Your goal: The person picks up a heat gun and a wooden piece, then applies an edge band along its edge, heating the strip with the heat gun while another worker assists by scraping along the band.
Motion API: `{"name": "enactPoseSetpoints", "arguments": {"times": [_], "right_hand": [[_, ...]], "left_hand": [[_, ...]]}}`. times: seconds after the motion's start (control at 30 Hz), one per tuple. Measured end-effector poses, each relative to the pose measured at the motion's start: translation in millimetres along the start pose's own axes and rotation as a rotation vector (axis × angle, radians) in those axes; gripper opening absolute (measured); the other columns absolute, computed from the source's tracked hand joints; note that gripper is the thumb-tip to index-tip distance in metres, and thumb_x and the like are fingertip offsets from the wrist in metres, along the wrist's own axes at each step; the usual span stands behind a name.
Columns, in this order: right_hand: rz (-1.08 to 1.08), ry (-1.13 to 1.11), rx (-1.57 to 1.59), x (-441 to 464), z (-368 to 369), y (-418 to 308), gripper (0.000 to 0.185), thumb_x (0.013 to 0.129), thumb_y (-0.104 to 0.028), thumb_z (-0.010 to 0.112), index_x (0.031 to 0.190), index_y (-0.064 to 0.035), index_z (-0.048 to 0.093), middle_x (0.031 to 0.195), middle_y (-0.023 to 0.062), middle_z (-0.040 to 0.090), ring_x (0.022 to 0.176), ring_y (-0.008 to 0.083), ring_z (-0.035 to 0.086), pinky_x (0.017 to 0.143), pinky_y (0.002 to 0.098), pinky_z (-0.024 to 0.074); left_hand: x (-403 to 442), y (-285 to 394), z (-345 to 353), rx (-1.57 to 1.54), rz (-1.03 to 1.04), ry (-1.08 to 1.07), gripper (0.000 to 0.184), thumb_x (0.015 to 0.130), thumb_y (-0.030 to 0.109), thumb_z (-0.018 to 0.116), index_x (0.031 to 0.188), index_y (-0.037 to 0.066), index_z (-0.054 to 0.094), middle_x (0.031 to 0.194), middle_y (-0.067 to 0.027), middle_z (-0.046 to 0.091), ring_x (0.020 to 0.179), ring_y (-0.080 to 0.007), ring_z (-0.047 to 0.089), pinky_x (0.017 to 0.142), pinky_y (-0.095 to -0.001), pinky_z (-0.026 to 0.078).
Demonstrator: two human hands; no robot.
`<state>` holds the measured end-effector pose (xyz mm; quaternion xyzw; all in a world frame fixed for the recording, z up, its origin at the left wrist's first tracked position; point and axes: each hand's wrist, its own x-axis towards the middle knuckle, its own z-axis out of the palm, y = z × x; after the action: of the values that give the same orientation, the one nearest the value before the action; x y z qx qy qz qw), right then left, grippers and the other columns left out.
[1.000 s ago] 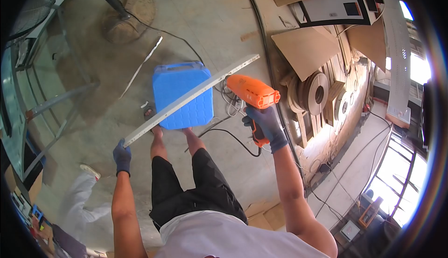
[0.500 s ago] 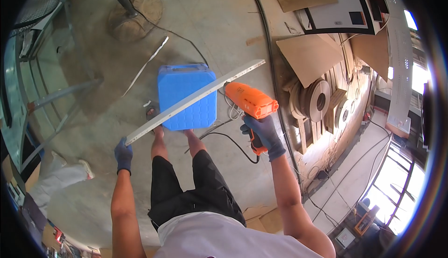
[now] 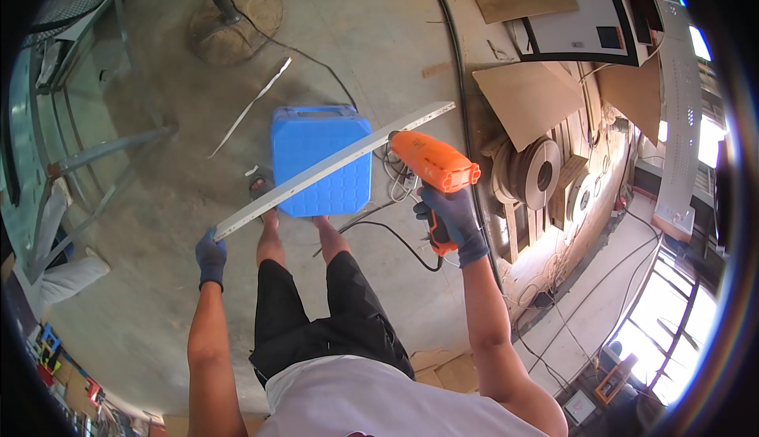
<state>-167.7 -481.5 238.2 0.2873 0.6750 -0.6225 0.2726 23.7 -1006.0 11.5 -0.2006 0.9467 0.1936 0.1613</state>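
Note:
My left hand (image 3: 211,258), in a dark blue glove, grips the lower-left end of a long white strip (image 3: 336,160) that slants up to the right. My right hand (image 3: 456,217), gloved alike, is closed around the handle of an orange heat gun (image 3: 433,160). The gun's dark nozzle points left, at the strip's edge near its upper part; whether they touch I cannot tell. Beneath the strip stands a blue plastic stool (image 3: 324,188), with my feet at its near side. A black cord runs from the gun's handle.
A round stand base (image 3: 237,22) is on the floor at the upper left, near a twisted white strip (image 3: 251,107). Metal frames (image 3: 111,152) stand left, beside a person's light trouser leg (image 3: 75,277). Brown reels (image 3: 539,172) and boards (image 3: 528,99) lean at the right.
The view has shifted slightly, so the stool and stand base appear further right. The person at the left has moved further left. Both my hands keep their holds.

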Motion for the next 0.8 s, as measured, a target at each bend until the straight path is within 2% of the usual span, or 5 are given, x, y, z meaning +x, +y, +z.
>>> {"name": "enactPoseSetpoints", "arguments": {"times": [0.2,0.33,0.43,0.7,0.8], "right_hand": [[0.034,-0.035,-0.01,-6,17,5,0.032,0.089,-0.017,0.07,0.114,0.0009,0.061,0.092,0.0052,0.066,0.075,0.0146,0.068,0.069,0.0307,0.0585],[0.026,-0.076,-0.007,-9,27,10,0.041,0.087,-0.015,0.072,0.123,-0.0024,0.056,0.096,0.0035,0.064,0.074,0.0147,0.068,0.067,0.0306,0.0581],[0.022,-0.063,0.029,-12,34,15,0.03,0.088,-0.012,0.07,0.114,0.0007,0.061,0.093,0.0025,0.066,0.077,0.0113,0.066,0.07,0.0293,0.0578],[0.045,-0.011,-0.051,-23,41,27,0.027,0.086,-0.01,0.07,0.109,-0.0005,0.061,0.09,0.0015,0.065,0.076,0.0113,0.066,0.068,0.029,0.0561],[0.07,-0.016,-0.025,-14,40,38,0.028,0.084,-0.009,0.071,0.109,-0.0006,0.06,0.087,0.0028,0.064,0.072,0.0136,0.066,0.066,0.0309,0.0562]], "left_hand": [[-1,3,-3,-0.025,0.005,0.009,0.035,0.084,0.016,0.062,0.116,0.005,0.069,0.1,-0.0234,0.07,0.092,-0.041,0.068,0.081,-0.0469,0.054],[-1,5,-4,-0.039,-0.005,0.005,0.036,0.083,0.015,0.062,0.117,0.005,0.068,0.1,-0.0241,0.07,0.092,-0.0411,0.068,0.081,-0.0464,0.054],[-1,7,-6,-0.059,-0.018,-0.008,0.036,0.083,0.015,0.062,0.117,0.005,0.068,0.1,-0.0239,0.07,0.092,-0.0412,0.068,0.082,-0.0465,0.054],[-4,13,-4,0.001,-0.036,-0.08,0.036,0.083,0.018,0.059,0.116,0.005,0.068,0.096,-0.0237,0.07,0.089,-0.0423,0.067,0.08,-0.0493,0.054],[0,-5,7,0.009,-0.018,-0.027,0.034,0.083,0.019,0.056,0.112,0.006,0.07,0.092,-0.0233,0.07,0.084,-0.0445,0.067,0.077,-0.0517,0.055]]}}
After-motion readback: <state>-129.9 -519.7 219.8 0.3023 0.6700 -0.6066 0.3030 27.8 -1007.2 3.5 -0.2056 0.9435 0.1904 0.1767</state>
